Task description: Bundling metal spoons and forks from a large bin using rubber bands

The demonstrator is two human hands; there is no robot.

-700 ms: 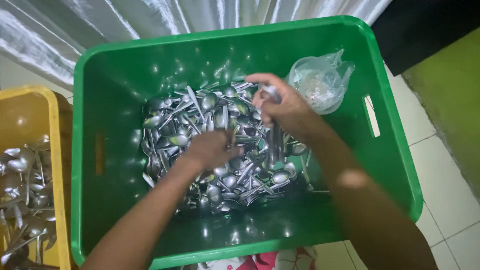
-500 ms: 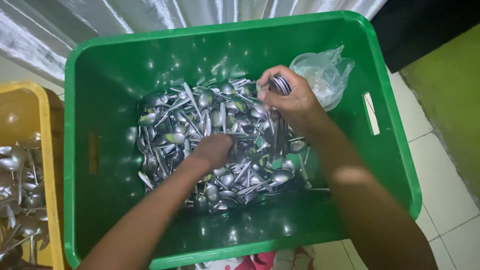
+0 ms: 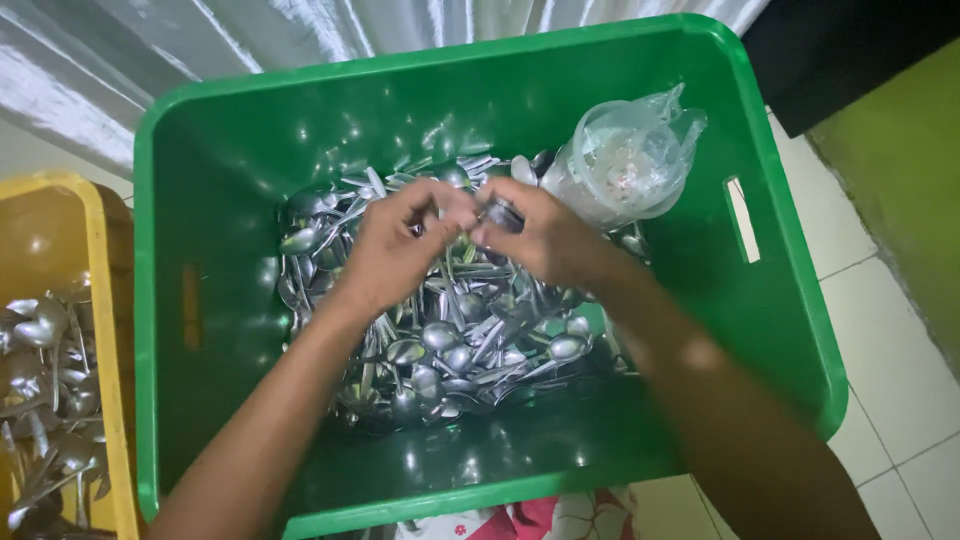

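Both hands now meet above spoon pile (image 3: 450, 340); left hand (image 3: 395, 250) lifted off pile, fingers pinched; right hand (image 3: 535, 235) grips spoon bundle (image 3: 497, 212), between hands.

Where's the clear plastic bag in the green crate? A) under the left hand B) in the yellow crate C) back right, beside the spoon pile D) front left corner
C: the clear plastic bag sits at the back right of the green crate, next to the spoon pile.
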